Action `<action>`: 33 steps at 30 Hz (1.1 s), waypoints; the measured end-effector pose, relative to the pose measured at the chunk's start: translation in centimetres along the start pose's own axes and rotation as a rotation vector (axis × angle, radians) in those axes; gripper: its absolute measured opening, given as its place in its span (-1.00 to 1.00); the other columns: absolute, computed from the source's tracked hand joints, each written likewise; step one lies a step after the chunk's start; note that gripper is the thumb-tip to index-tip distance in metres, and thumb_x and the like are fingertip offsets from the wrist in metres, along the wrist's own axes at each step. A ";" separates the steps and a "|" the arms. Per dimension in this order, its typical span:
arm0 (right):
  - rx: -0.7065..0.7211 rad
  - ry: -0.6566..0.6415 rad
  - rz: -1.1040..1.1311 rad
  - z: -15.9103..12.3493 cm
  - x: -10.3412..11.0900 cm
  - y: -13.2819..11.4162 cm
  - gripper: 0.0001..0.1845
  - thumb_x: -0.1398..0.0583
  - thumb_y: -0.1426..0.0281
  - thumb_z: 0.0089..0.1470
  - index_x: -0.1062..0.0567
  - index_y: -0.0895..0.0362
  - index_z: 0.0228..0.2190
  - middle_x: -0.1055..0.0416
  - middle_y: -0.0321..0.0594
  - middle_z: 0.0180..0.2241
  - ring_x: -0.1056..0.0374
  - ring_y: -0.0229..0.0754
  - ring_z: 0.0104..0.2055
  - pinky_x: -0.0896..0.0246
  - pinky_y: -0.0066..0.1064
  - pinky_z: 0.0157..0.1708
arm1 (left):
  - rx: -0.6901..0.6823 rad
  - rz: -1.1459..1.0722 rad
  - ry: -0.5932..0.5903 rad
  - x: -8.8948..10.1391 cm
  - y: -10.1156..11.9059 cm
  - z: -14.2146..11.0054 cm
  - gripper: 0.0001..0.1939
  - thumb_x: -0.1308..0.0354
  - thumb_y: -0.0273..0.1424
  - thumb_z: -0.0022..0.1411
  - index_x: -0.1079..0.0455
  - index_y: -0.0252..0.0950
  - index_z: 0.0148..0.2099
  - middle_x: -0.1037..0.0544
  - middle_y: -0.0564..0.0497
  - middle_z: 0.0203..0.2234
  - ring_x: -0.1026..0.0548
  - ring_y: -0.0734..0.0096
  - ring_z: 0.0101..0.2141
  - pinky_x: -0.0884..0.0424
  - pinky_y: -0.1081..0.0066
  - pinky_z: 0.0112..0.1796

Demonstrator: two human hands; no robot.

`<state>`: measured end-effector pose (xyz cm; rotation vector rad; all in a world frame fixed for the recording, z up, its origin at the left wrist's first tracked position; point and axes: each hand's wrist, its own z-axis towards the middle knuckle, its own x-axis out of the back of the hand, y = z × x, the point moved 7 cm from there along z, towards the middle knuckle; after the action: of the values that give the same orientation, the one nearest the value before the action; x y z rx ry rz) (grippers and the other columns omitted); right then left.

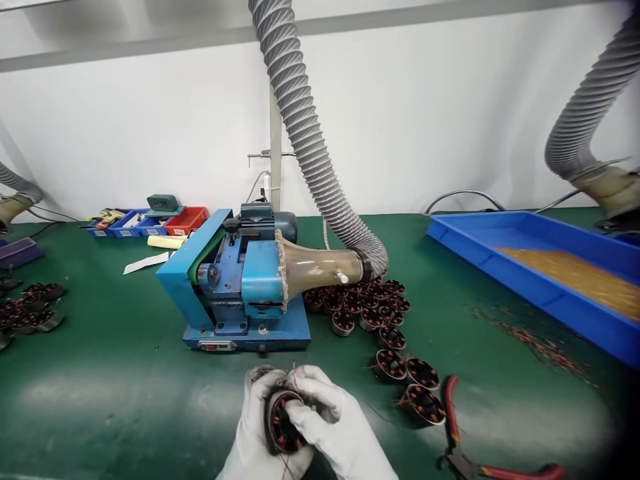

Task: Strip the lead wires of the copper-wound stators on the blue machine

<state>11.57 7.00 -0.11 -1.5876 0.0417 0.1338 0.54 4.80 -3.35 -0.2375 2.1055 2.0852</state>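
Note:
A round motor stator (pixel 281 427), with a metal rim and copper windings inside, is tilted between my hands at the bottom centre. My left hand (pixel 251 430), in a white glove, is closed around its left side. My right hand (pixel 343 423), also gloved, has its thumb against the open face and its fingers curled by the upper right rim. Thin copper wires stick out above and below the stator; whether my right fingertips pinch one is hard to see. Just beyond my hands stands a blue belt-driven machine (pixel 263 277) with a motor at its back.
A grey duct hose (pixel 310 127) joins the machine's funnel. More stators (pixel 371 319) sit to its right, others (pixel 35 307) far left. Red-handled pliers (pixel 457 460) lie front right. Wire scraps (pixel 543 350) lie beside a blue tray (pixel 500 280). Small bins (pixel 186 220) stand at the back left.

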 end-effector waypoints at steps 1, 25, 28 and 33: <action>-0.003 -0.002 0.058 0.2 -0.1 -0.1 -0.97 -0.29 0.43 -0.26 -0.55 0.14 -0.63 -0.33 -0.24 -0.49 -0.29 -0.20 -0.44 -0.21 -0.44 -0.46 | -0.047 0.046 -0.009 0.0 0.5 0.1 -0.54 -0.25 -0.40 -0.06 -0.28 -0.15 -0.06 -0.35 -0.11 -0.08 -0.44 0.10 -0.11 -0.46 0.22 -0.20; 0.086 0.236 -0.122 6.1 -2.1 0.9 -0.68 -0.19 0.24 -0.07 -0.55 0.15 -0.29 -0.51 -0.04 -0.22 -0.41 -0.01 -0.18 -0.31 -0.22 -0.12 | -0.021 0.238 0.332 1.6 0.6 7.2 -0.60 -0.14 -0.50 -0.03 -0.29 -0.26 -0.08 -0.56 -0.08 -0.25 -0.52 0.25 -0.25 -0.40 0.31 -0.16; 0.117 0.251 -0.158 7.5 -1.9 0.3 -0.70 -0.17 0.24 -0.06 -0.56 0.16 -0.34 -0.52 -0.03 -0.25 -0.42 0.00 -0.21 -0.30 -0.21 -0.14 | -0.062 0.149 0.328 1.5 1.1 8.5 -0.66 -0.14 -0.51 -0.04 -0.30 -0.28 -0.13 -0.55 -0.10 -0.24 -0.52 0.29 -0.26 -0.40 0.35 -0.17; 0.121 0.231 -0.163 8.1 -1.6 -0.1 -0.72 -0.17 0.25 -0.07 -0.57 0.16 -0.39 -0.53 -0.04 -0.28 -0.42 0.02 -0.20 -0.28 -0.20 -0.12 | -0.088 0.117 0.292 1.1 2.1 9.1 -0.64 -0.18 -0.52 -0.06 -0.30 -0.28 -0.13 -0.54 -0.11 -0.23 -0.51 0.27 -0.23 -0.41 0.36 -0.18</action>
<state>9.51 14.97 0.07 -1.4722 0.0978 -0.1772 -0.93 13.93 -1.68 -0.4672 2.2354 2.3387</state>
